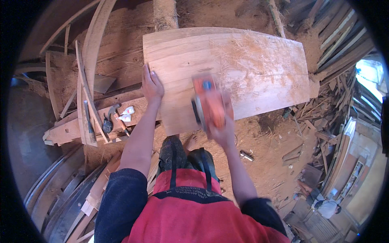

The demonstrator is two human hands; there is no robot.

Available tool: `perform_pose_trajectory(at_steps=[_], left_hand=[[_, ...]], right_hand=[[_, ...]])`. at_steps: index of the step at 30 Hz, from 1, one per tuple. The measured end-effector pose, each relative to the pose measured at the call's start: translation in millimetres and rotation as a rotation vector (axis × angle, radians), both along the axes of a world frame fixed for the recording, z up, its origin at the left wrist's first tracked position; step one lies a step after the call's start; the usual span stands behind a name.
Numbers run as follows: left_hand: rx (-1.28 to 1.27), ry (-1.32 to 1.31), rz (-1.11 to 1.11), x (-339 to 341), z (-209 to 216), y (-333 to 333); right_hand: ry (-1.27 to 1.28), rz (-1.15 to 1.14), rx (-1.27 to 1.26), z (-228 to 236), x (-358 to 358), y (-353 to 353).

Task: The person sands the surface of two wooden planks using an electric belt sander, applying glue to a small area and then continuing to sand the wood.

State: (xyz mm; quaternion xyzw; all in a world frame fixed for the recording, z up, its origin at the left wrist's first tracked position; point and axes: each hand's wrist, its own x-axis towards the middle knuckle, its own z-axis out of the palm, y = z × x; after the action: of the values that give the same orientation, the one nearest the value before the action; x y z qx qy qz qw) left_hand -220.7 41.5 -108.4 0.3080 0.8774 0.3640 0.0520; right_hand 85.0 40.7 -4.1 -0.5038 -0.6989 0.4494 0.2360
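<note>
A broad wooden panel [178, 56] made of joined boards, with a curved far edge, lies in front of me. My right hand [221, 129] grips the handle of an orange electric planer [208, 101] with a blue knob, which sits on the panel left of its middle and is blurred by motion. At the panel's left edge is my left hand [152, 87], thumb on the top face and fingers along the side, gripping it. Curly wood shavings [253, 56] cover much of the panel's right half.
Left of the panel, a thick beam [67, 131] carries a hammer [117, 115], white bottles [126, 113], a dark round tool [107, 124] and a chisel [88, 117]. A metal cylinder [246, 155] lies on the sawdust floor. Scrap wood [324, 117] is heaped right; another person [326, 208] is lower right.
</note>
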Motion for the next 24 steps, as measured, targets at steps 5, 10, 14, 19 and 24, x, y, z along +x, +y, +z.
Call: perform_pose_trajectory(at_steps=[5,10,14,19,24], left_hand=[[0.041,-0.011,-0.013,3,3,3],[0.043,-0.043,0.001,4,9,8],[0.002,0.000,0.014,0,4,6],[0.010,-0.050,-0.004,1,7,2],[0.092,0.000,-0.051,-4,9,8]], right_hand=[[-0.189,-0.090,-0.228,32,91,-99],[-0.119,-0.105,-0.172,31,47,-57],[-0.042,-0.107,-0.110,21,-10,8],[-0.017,-0.085,-0.002,13,-88,96],[-0.073,-0.066,0.157,4,-160,182]])
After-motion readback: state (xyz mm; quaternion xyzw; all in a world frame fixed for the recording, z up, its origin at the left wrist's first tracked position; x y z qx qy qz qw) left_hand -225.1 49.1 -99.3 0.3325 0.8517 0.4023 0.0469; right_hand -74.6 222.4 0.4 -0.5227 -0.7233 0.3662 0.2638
